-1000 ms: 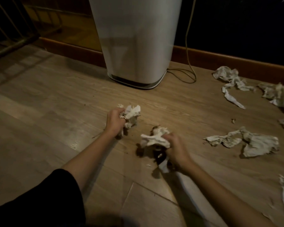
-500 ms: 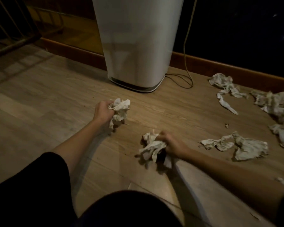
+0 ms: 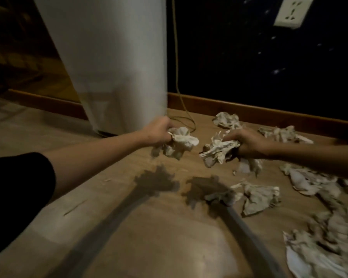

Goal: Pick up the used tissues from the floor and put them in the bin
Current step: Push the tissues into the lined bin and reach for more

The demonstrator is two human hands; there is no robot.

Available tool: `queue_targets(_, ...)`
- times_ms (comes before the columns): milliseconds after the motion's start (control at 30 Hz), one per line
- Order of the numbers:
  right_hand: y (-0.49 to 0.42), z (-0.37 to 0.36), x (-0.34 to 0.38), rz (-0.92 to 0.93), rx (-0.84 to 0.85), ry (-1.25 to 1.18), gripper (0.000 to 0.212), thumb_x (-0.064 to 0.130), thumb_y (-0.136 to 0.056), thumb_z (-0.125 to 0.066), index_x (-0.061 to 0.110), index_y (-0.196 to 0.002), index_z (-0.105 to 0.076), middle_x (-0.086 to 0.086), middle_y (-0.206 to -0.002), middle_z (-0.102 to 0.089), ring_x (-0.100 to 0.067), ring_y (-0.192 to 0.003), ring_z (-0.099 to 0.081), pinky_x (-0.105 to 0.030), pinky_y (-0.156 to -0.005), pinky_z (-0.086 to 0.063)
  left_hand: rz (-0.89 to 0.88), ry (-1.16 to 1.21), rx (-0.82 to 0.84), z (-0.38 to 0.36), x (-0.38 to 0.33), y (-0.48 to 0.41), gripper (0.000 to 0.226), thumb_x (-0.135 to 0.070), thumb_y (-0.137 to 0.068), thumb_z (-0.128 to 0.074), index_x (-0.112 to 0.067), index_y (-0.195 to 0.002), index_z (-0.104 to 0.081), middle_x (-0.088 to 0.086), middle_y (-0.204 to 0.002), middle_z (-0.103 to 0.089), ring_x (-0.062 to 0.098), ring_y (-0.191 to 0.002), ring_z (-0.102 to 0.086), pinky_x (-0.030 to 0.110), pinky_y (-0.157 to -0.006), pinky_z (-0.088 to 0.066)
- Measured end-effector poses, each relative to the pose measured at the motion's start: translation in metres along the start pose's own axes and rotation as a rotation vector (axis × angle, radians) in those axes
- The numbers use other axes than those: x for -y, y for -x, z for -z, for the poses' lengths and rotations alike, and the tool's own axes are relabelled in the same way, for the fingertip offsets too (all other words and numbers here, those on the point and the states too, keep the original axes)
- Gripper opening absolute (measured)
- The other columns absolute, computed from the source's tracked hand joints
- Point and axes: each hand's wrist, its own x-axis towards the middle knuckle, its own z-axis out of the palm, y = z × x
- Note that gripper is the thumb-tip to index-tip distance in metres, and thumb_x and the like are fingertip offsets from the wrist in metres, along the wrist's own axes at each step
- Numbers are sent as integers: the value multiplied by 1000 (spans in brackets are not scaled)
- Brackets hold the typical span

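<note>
My left hand (image 3: 159,131) is shut on a crumpled wad of tissue (image 3: 179,144), held above the wooden floor (image 3: 153,227). My right hand (image 3: 247,143) is shut on a second wad of tissue (image 3: 219,151), also lifted off the floor. The two wads hang side by side, a short gap apart, casting shadows below. The tall white bin (image 3: 113,63) stands just behind my left hand; its top is out of frame. Several more used tissues (image 3: 257,195) lie scattered on the floor to the right.
A thin cord (image 3: 176,63) runs down the dark wall to a loop on the floor beside the bin. A wooden skirting board (image 3: 259,111) lines the wall. A white wall socket (image 3: 291,12) is at the top right.
Both hands have risen off the floor with their tissue wads and moved toward the bin. The view has shifted closer to the bin and wall.
</note>
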Motion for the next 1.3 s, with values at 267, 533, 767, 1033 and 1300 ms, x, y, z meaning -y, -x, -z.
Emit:
queue_targets(267, 59, 41, -131, -245, -219, -233, 38, -7, -85, -61, 3, -122, -60, -18, -129, -60, -32, -122, -55, -42, -98, -51, 9, 75, -11, -78, -162, -107, 11, 0, -75, -59, -7, -68, -64, 5, -68, -62, 26, -75, -62, 25, -57, -39)
queue_targets(533, 138, 106, -228, -486, -501, -233, 18, 9, -81, -71, 23, -91, -72, 6, -92, -68, -14, -95, -64, -20, -69, -45, -113, 258, 49, -153, -300, -224, 14, -6, -78, -59, -11, -74, -71, 8, -75, -72, 20, -73, -67, 38, -68, -56)
queue_targets(767, 205, 213, -306, -628, -817, -48, 36, -9, -82, -60, 8, -112, -68, -13, -116, -69, -25, -115, -60, -31, -90, -50, -350, 537, -17, -174, -461, -302, 12, -10, -78, -57, -3, -76, -66, 9, -72, -63, 23, -75, -62, 29, -61, -40)
queue_targets(1033, 255, 286, -397, -764, -1015, -24, 26, 6, -80, -65, 14, -104, -69, -15, -106, -70, -30, -107, -61, -37, -89, -49, -508, 620, 186, -191, -610, -364, 60, -27, -86, -54, -16, -139, -28, 13, -139, -41, 31, -125, -43, 41, -100, -42)
queue_targets(1300, 262, 246, -438, -1002, -719, -12, 41, 31, -80, -71, 21, -119, -62, -12, -124, -62, -31, -113, -58, -43, -94, -52, -629, 359, 109, -221, -590, -378, 60, -1, -83, -48, -22, -138, -41, 15, -140, -48, 29, -125, -49, 44, -102, -46)
